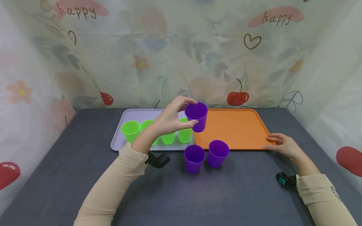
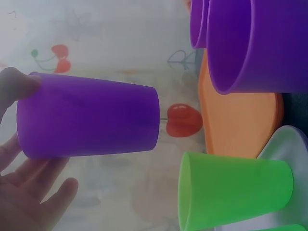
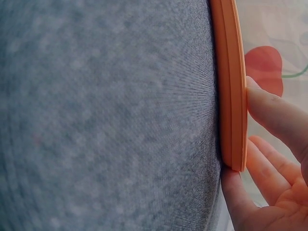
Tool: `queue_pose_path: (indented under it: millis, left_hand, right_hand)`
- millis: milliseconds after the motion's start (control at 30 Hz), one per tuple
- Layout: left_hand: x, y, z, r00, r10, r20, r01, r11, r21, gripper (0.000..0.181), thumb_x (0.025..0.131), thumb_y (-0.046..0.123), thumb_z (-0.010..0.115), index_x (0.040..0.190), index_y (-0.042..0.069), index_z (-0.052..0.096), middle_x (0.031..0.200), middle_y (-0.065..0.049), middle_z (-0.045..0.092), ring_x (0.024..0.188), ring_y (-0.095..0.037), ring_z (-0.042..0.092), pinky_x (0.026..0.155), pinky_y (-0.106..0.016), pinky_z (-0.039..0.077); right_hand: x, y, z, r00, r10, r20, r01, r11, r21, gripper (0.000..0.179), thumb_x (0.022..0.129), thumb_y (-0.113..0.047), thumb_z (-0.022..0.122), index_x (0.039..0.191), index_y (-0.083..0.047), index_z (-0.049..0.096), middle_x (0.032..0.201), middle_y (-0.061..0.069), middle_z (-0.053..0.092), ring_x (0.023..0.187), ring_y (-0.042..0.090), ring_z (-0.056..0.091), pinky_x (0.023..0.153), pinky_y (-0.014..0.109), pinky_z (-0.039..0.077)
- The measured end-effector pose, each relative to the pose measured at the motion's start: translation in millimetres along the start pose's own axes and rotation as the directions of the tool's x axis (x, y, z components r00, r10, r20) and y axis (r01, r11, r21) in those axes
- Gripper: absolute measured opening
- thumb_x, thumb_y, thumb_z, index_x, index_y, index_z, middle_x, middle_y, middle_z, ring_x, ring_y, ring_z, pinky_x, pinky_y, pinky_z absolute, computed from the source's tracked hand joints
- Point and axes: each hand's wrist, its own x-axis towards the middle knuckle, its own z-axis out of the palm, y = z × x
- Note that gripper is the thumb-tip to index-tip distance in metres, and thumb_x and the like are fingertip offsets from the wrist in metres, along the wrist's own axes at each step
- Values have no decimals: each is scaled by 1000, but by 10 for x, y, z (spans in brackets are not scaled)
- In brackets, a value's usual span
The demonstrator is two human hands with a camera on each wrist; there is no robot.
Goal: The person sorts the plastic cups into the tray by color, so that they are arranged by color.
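Note:
My left hand (image 1: 169,118) holds a purple cup (image 1: 201,118) upright in the air, above the seam between the two trays. In the left wrist view, its thumb and fingers grip this purple cup (image 2: 91,118) near the rim. Two more purple cups stand on the table below: one purple cup (image 1: 194,164) and, to its right, another purple cup (image 1: 217,158). At the far right, the right hand (image 1: 286,147) grips the near right corner of the orange tray (image 1: 233,128). Fingers and thumb touch the orange tray's edge (image 3: 233,96) in the right wrist view.
A pale lilac tray (image 1: 116,141) adjoins the orange one on the left. Several green cups stand on it, among them a green cup (image 1: 130,131); my left forearm partly hides the row. The dark grey table (image 1: 226,197) ends at a printed curtain (image 1: 175,62).

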Motion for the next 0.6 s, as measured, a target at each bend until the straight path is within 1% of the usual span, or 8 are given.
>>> queue_pose_path:
  millis: [100,233,400,600]
  left_hand:
    - [64,-33,32,999,2,35,-3,999,34,50,78,18,74,122,9,53,120,-5,53,111,-17,53,105,-28,40]
    - [129,-67,66,998,10,58,-15,995,98,52,78,22,74,123,10,52,121,-3,56,112,-17,54,103,-30,40]
    - [211,-114,107,996,-7,93,-10,984,179,53,79,26,74,124,11,51,123,-1,57,117,-16,52,103,-32,40]
    - [314,-204,181,989,-2,145,-30,974,224,49,79,27,74,120,10,54,121,-2,60,121,-18,52,105,-31,38]
  right_hand:
    - [-3,-8,4,1000,-4,-1,4,1000,-2,78,85,-35,67,139,9,31,140,29,37,133,48,24,102,60,28]
    - [2,-8,6,1000,-8,-4,8,1000,-4,78,85,-35,67,138,9,32,139,29,38,133,48,24,102,60,27]
    - [9,-3,7,1000,-1,-5,1,1000,3,79,84,-35,68,139,9,31,140,29,37,133,48,24,103,60,27]
    - [-1,-2,7,1000,3,-7,-3,1000,11,78,84,-35,68,139,8,32,140,28,37,133,47,24,103,59,27]
